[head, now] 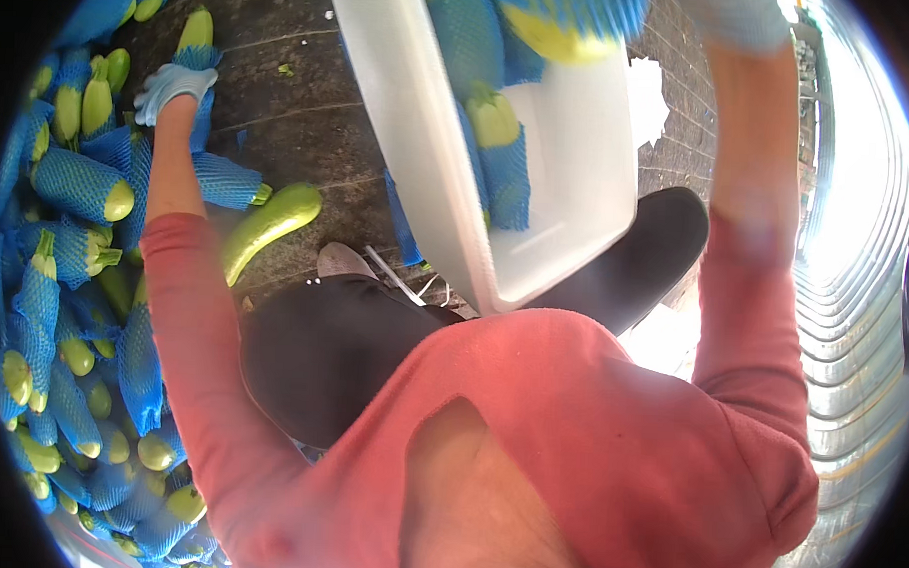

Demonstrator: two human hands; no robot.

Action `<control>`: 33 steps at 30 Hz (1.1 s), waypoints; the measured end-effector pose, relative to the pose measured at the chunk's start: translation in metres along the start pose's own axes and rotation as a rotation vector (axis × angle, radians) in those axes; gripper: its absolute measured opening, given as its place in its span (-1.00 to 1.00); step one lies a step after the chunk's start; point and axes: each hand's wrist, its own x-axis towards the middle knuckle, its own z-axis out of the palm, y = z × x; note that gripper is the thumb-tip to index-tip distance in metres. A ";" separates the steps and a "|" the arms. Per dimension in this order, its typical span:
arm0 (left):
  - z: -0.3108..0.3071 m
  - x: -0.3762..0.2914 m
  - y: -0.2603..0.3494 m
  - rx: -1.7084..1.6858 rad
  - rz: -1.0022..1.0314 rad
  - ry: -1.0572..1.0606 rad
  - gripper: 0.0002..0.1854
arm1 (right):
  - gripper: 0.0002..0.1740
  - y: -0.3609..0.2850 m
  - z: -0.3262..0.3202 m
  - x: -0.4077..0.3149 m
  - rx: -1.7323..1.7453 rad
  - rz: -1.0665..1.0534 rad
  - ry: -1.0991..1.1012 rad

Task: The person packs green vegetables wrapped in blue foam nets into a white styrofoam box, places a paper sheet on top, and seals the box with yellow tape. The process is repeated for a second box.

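My left hand (174, 90), in a pale blue glove, lies over a light green squash in a blue foam net (196, 50) at the edge of a large heap; whether its fingers grip it is hard to see. At the top right, my gloved right hand (734, 19) is blurred and partly cut off by the frame, just right of a netted squash (569, 25) over the box. Between my legs a white plastic box (580, 138) stands tilted, with several netted squashes inside, one of them (504, 165) lying along its left inner side.
A heap of squashes in blue nets (82, 185) fills the left side. One bare green squash (276, 218) lies on the dark, worn floor (280, 113) beside my left leg. White paper (648, 103) lies right of the box. Corrugated clear sheeting (842, 373) runs along the right.
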 end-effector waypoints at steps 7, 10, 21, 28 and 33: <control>0.012 0.012 -0.040 -1.577 -0.102 -0.371 -0.33 | -0.13 0.146 0.038 -0.175 -0.178 0.847 0.219; -0.029 -0.028 -0.057 -1.822 -0.077 -0.282 -0.44 | -0.15 0.191 0.079 -0.190 -0.415 0.911 -0.056; -0.207 -0.266 0.034 -1.726 0.493 -0.754 -0.39 | -0.05 0.059 0.004 -0.103 -0.941 -0.375 0.356; -0.203 -0.245 0.073 -0.818 0.928 -0.553 -0.25 | 0.03 0.088 0.020 -0.104 0.285 0.152 0.214; -0.168 -0.165 -0.010 0.092 0.302 0.820 -0.42 | 0.01 0.157 0.017 -0.086 0.229 0.545 0.252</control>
